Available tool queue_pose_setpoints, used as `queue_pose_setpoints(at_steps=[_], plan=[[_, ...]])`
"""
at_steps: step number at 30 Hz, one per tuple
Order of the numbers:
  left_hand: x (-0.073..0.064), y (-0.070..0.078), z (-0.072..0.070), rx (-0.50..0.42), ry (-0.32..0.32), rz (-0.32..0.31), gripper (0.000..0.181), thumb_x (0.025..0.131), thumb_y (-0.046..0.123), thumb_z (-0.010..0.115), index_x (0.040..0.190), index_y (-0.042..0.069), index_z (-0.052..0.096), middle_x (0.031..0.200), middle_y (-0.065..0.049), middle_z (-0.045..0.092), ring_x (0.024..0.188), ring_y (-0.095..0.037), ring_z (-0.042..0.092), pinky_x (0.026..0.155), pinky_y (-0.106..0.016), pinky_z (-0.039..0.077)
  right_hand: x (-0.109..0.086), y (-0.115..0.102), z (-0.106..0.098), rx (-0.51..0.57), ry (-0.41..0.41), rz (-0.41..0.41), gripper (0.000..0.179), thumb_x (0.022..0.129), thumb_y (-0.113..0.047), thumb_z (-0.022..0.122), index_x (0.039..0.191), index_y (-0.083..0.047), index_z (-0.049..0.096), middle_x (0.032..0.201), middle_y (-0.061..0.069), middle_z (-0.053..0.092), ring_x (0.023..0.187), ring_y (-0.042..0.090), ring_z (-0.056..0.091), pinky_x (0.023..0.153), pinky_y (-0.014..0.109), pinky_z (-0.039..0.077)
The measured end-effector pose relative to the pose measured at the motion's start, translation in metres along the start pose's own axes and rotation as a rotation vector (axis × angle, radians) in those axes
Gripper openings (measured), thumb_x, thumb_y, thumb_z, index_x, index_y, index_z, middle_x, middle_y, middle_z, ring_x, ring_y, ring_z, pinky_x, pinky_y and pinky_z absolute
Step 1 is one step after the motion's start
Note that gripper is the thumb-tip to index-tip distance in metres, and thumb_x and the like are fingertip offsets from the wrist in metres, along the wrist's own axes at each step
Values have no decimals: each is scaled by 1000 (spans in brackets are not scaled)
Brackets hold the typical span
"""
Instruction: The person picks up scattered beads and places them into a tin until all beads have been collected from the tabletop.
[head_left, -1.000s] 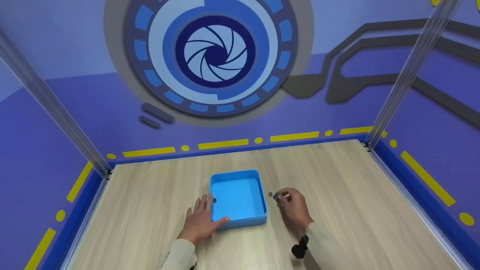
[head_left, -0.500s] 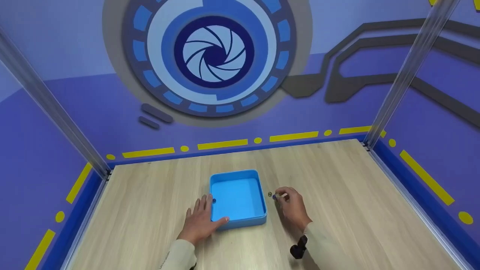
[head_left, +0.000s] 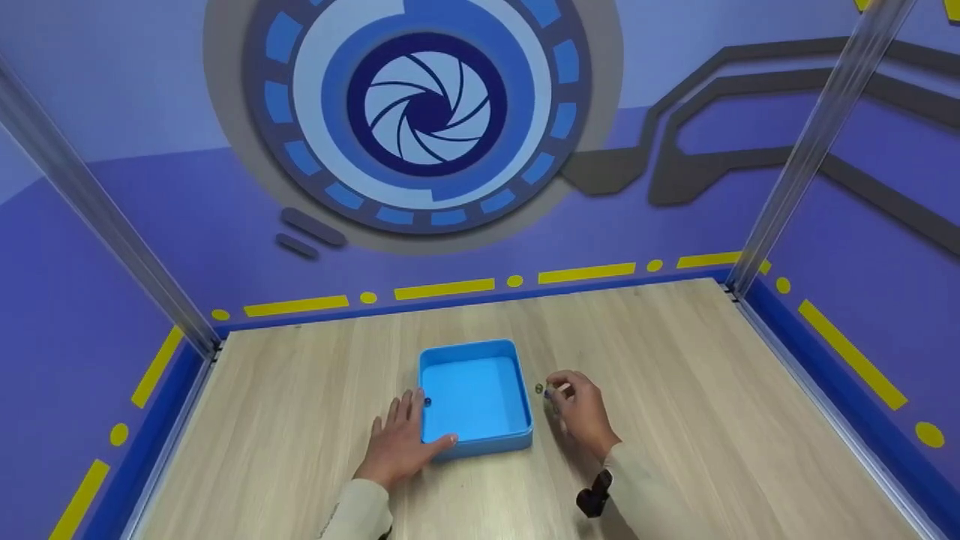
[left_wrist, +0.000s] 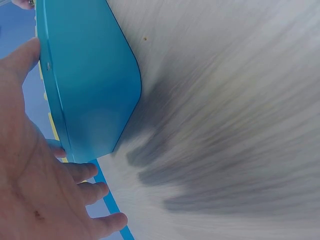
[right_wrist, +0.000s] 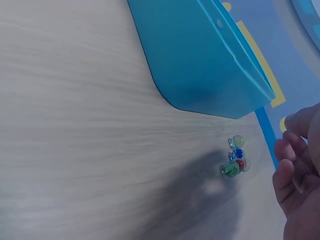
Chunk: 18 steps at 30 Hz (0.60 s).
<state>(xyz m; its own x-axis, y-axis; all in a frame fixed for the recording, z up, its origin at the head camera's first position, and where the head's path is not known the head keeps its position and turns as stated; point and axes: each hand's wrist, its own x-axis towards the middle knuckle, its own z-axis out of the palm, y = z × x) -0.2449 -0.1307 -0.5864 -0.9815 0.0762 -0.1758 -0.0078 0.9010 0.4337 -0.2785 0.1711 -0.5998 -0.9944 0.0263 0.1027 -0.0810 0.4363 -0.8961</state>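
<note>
My left hand (head_left: pixel 401 442) lies with straight fingers along the left side of a light blue square box (head_left: pixel 476 452), its thumb on the near rim. Inside that box, by the left wall, sits a dark marble (head_left: pixel 427 402). My right hand (head_left: pixel 587 416) is just right of the box, fingers curled and thumb and index together; a small glassy marble (left_wrist: pixel 31 2) shows at its fingertips in the left wrist view. On the table near it, a yellowish marble (right_wrist: pixel 238 141), a blue marble (right_wrist: pixel 237 154), a red marble (right_wrist: pixel 242 164) and a green marble (right_wrist: pixel 230 169) are clustered.
The pale wooden table (head_left: pixel 315 405) carries the box near its middle. Purple-blue printed panels (head_left: pixel 150 217) enclose its back and sides, with metal posts (head_left: pixel 817 150) at the back corners. A dark strap device (head_left: pixel 595 495) is on the right wrist.
My right hand has shifted slightly left and away from me, beside the marbles. The left hand and the box have stayed in place.
</note>
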Motion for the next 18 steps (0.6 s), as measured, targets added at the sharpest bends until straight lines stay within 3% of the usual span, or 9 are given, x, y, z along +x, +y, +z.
queue_pose_setpoints(at_steps=[7, 18], plan=[[2, -2, 1, 6, -10, 2, 107, 79, 72, 59, 155, 10, 17, 160, -18, 21, 148, -41, 17, 112, -70, 13, 0, -3, 3, -37, 19, -42, 19, 91, 0, 61, 109, -7, 65, 104, 4, 63, 88, 14, 57, 69, 19, 47], [0, -2, -1, 5, -5, 12, 106, 79, 72, 59, 155, 10, 17, 160, -17, 21, 148, -41, 16, 113, -69, 12, 2, -9, 5, -26, 16, -45, 19, 91, 0, 61, 106, -10, 66, 104, 4, 64, 90, 14, 58, 71, 20, 47]])
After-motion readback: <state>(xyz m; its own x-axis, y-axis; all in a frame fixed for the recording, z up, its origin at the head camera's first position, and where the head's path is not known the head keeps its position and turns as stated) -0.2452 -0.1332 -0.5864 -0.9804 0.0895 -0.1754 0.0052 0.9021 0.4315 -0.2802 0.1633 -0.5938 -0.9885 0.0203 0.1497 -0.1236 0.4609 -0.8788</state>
